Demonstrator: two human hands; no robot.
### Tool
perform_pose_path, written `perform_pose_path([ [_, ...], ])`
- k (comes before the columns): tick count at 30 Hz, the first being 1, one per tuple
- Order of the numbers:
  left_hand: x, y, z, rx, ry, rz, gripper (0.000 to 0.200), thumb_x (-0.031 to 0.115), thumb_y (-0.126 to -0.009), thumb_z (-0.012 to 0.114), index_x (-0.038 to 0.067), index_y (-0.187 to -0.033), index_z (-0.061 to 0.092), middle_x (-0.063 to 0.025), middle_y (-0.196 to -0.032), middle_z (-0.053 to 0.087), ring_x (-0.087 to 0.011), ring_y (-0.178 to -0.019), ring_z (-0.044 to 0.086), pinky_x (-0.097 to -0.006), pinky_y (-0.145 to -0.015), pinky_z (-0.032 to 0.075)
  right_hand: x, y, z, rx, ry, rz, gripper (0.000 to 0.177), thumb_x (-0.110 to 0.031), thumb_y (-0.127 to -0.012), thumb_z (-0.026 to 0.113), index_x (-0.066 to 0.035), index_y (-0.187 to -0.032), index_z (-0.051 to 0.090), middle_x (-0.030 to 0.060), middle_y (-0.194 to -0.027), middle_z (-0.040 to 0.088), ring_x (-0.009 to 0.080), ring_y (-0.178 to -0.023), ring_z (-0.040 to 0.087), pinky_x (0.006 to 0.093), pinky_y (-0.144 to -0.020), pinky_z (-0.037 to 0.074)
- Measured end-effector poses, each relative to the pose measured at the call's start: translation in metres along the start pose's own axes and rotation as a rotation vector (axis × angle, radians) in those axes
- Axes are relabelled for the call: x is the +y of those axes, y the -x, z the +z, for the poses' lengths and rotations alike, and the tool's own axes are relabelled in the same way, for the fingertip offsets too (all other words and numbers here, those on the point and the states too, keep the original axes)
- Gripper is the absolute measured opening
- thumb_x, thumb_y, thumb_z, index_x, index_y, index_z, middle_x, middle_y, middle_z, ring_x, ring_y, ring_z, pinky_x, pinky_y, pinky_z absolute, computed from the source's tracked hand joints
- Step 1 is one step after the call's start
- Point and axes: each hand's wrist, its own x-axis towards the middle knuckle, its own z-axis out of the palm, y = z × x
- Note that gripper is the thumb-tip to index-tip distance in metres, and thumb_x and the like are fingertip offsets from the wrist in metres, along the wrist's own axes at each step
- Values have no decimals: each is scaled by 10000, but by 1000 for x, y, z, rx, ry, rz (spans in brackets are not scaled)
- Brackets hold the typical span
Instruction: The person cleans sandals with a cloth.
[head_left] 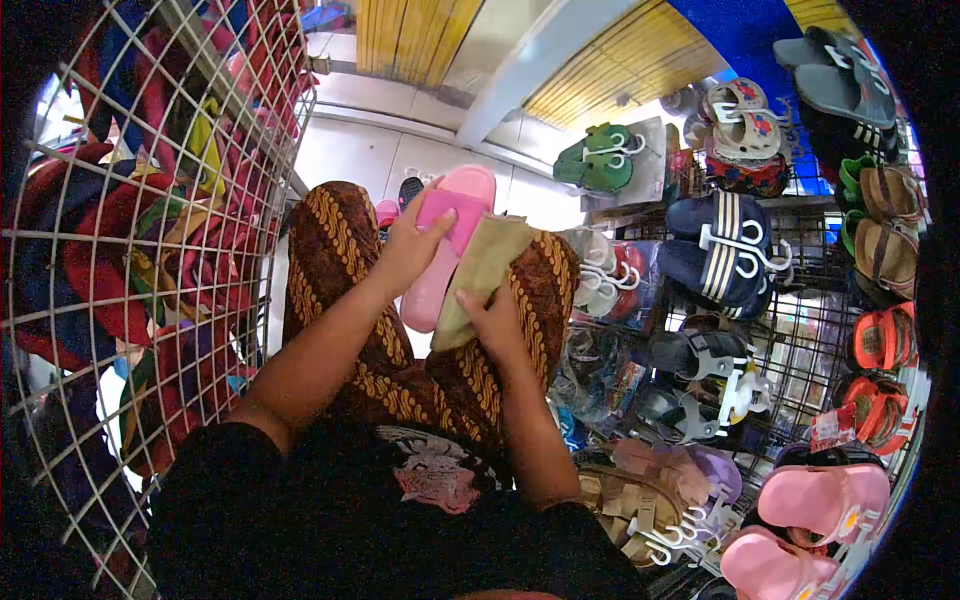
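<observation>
A pink slide sandal [425, 298] is held up over my lap, its toe end pointing away from me. My left hand [408, 240] grips it at the strap, with the thumb lying over the strap's top. In my right hand [492, 322] is an olive-green cloth [490, 262], bunched and hanging along the sandal's right side. The cloth overlaps the sandal's edge in this view. Beneath both hands are my knees in brown patterned trousers [335, 250].
To the left rises a white wire grid [200, 200] with colourful goods behind it. At right, a dark rack [800, 370] carries navy sandals [715, 250], green sandals [600, 160] and pink clogs [820, 500] on white hooks. Another dark shoe [410, 190] lies on the tiled floor [345, 150] ahead.
</observation>
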Motion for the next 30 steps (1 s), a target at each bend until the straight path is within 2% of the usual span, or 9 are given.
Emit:
perform_pose_path([
  [7,-4,-1,1,44,18,108,579,145,-949,614,22,-1449,349,-109,-1235,571,-137,-1070,563,-265,-924,459,14,-9,0,9,10,-43,641,-209,-860,697,-18,-1374,366,119,-1201,562,219,-1096,548,354,-935,463],
  [10,-6,-2,4,18,81,102,578,133,-950,610,23,-1451,342,-108,-1237,570,-134,-1073,561,-263,-922,460,13,-10,-4,-30,-94,61,981,-315,-767,800,58,-1449,201,236,-1372,442,344,-1235,484,422,-1045,398],
  [13,1,0,5,23,105,75,584,130,-947,614,23,-1450,339,-109,-1238,570,-137,-1075,560,-264,-922,460,1,-11,-5,-51,-162,58,1000,-299,-771,799,59,-1464,174,237,-1387,427,334,-1238,483,413,-1034,412],
  [19,-4,1,4,-43,-184,184,628,159,-924,655,16,-1447,339,-112,-1217,580,-151,-1074,562,-280,-932,462,-5,-13,-9,291,-336,-29,979,-258,-785,786,63,-1468,163,245,-1398,414,318,-1235,488,409,-1028,418],
  [23,8,3,3,-49,-54,26,606,213,-940,636,23,-1441,354,-118,-1192,596,-159,-1071,566,-280,-931,464,-1,-11,-11,26,-122,-48,957,-245,-776,791,71,-1458,198,251,-1398,414,333,-1225,493,419,-1028,417],
  [24,13,1,2,-12,73,-66,596,229,-948,624,29,-1442,357,-120,-1194,595,-160,-1069,567,-277,-929,464,2,-12,-3,132,419,-147,928,-244,-759,805,62,-1435,248,236,-1337,477,335,-1211,502,419,-1026,421],
  [25,16,-1,1,26,198,-159,587,245,-956,613,35,-1443,361,-122,-1196,595,-160,-1067,568,-274,-927,464,3,-12,-4,110,233,-117,909,-241,-753,809,60,-1420,269,233,-1318,492,333,-1203,509,421,-1019,427],
  [27,-3,-1,2,-51,-103,39,565,316,-983,560,32,-1434,371,-146,-1248,571,-186,-1076,574,-301,-947,457,-4,-12,-4,63,-145,-57,872,-235,-742,816,55,-1390,310,226,-1282,522,330,-1188,524,424,-1007,440],
  [30,-19,0,9,-189,-261,66,564,354,-992,532,24,-1423,379,-163,-1308,534,-203,-1142,537,-322,-999,421,0,-12,-4,200,-281,18,815,-213,-742,816,38,-1356,343,211,-1255,537,300,-1134,562,427,-973,469],
])
